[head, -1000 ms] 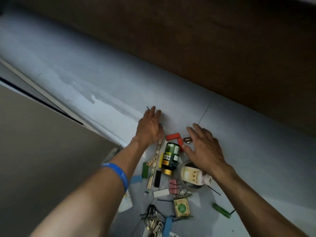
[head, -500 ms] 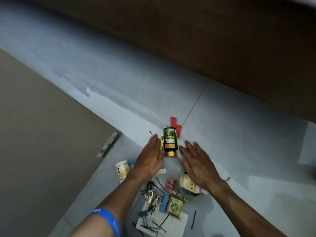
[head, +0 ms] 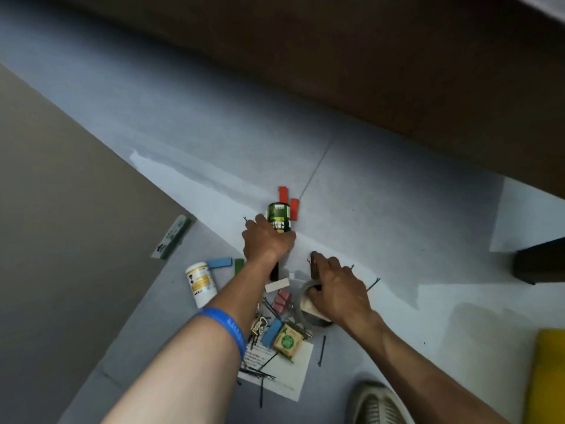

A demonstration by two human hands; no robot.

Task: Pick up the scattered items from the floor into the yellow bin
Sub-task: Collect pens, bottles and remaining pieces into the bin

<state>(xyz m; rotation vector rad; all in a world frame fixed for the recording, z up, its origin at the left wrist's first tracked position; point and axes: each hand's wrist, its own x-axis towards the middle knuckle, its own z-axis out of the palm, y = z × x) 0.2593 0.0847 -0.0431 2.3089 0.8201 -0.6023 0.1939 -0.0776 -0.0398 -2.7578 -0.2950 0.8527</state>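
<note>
A person's left hand (head: 265,240) wraps around the lower end of a dark green bottle (head: 278,217) lying on the grey floor (head: 382,209), fingers curled over its gold cap end, a blue wristband (head: 227,327) on the outstretched forearm. The right hand (head: 334,289), palm down with fingers bent, pinches a small brown clip (head: 314,266) at its fingertips while resting over a roll of clear tape (head: 308,304). Two red blocks (head: 287,198) lie just beyond the bottle. Near the wrists sit a white pill bottle (head: 200,283), a blue block (head: 219,262), pink binder clips (head: 282,299), keys (head: 259,327), a green-labelled packet (head: 287,341) and black hairpins on a sheet of paper (head: 293,374). The yellow bin (head: 547,377) stands at the far right edge, well apart from the pile.
</note>
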